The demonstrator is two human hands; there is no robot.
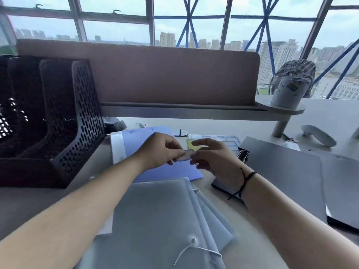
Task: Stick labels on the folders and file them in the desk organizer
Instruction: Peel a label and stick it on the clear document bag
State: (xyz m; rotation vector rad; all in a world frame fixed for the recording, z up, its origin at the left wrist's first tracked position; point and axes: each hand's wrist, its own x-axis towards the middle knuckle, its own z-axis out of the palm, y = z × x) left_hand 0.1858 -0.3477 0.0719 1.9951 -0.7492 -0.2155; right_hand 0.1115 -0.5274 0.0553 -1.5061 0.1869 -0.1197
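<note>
A small white label with a blue border (186,154) hangs above the blue folder (136,140), pinched at its left end by my left hand (161,148) and at its right end by my right hand (213,156). The label sheet (217,139) with blue-edged stickers lies just behind my hands. Grey translucent string-tie folders (165,220) lie stacked at the near edge. Dark grey folders (287,171) lie to the right. The black mesh desk organizer (58,121) stands at the left, its slots holding no folders.
A brown desk partition (155,74) rises behind a low shelf. A white cup (289,90) stands on the shelf's round end at the right. A white curved object (318,134) lies at the far right of the grey table (29,202).
</note>
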